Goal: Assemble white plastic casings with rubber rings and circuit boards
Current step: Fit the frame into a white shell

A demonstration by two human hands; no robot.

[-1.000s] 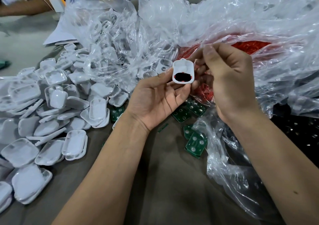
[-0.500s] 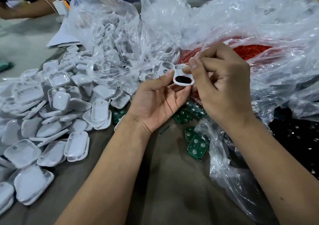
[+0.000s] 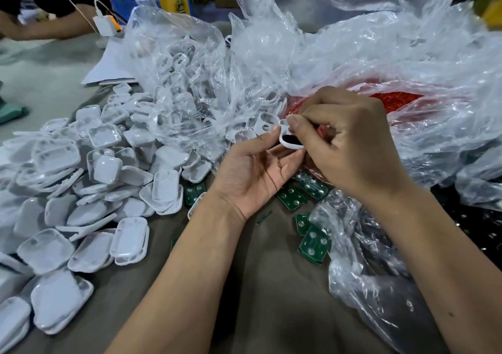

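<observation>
My left hand (image 3: 255, 174) holds a small white plastic casing (image 3: 288, 143) between thumb and fingers, palm up. A red rubber ring shows as a thin red line around the casing's dark opening. My right hand (image 3: 347, 141) is curled over the casing, and its thumb presses down on the casing's top edge. Behind my hands a clear bag holds red rubber rings (image 3: 394, 101). Green circuit boards (image 3: 312, 243) lie on the table below my hands.
A big heap of white casing halves (image 3: 81, 190) covers the table's left. Clear plastic bags (image 3: 190, 82) with more casings spread across the back and right. Another person's arm (image 3: 46, 30), a charger and bottles are at the far left back.
My right hand has come down over the casing, from beside it to curled on top with the thumb pressing. The casing has tilted flatter in my left hand.
</observation>
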